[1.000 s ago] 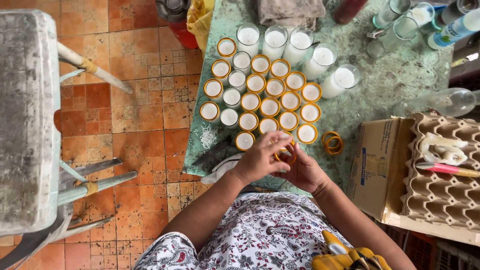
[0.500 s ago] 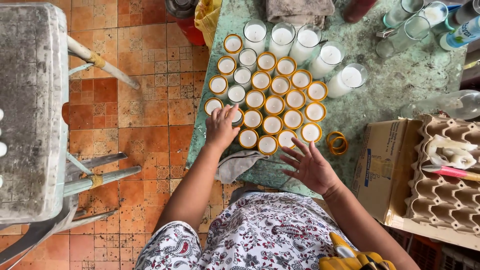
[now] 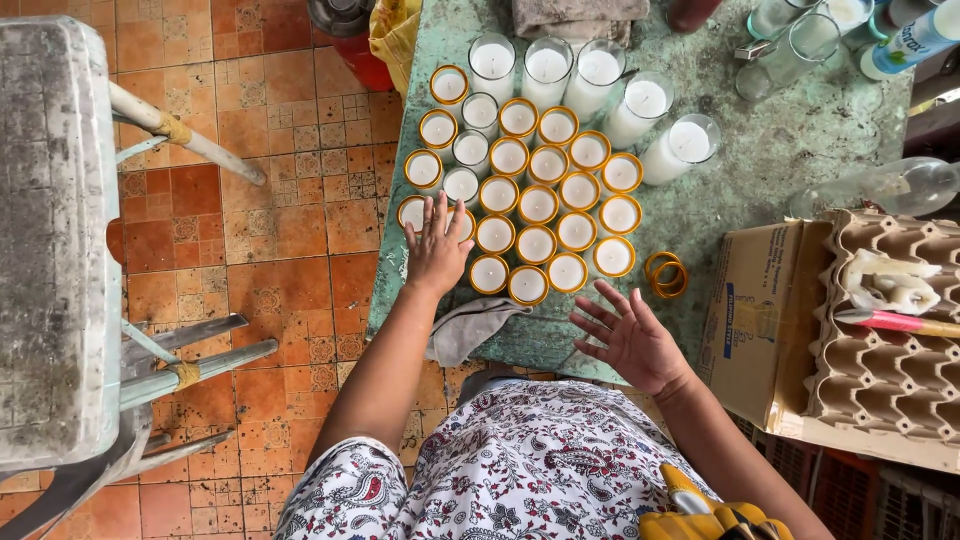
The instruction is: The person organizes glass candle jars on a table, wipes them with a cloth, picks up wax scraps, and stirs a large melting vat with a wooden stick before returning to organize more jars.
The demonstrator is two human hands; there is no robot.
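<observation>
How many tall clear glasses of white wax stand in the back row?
5 tall glasses, in one curved row behind the yellow-rimmed candles on the green table: three side by side at the left, then two stepping down to the right. None seems hidden.

I count five tall white-filled glasses (image 3: 547,65) along the table's (image 3: 800,130) far edge, three small plain-rimmed candles (image 3: 470,147), about twenty-one yellow-rimmed candles (image 3: 538,204), some hidden under the left hand (image 3: 437,245) near the left edge, and two loose yellow rings (image 3: 665,273).

Her left hand (image 3: 437,243) lies spread over gold-rimmed candle jars (image 3: 538,205) on the green table (image 3: 790,150); her right hand (image 3: 632,335) hovers open beside loose gold rings (image 3: 667,273).
</observation>
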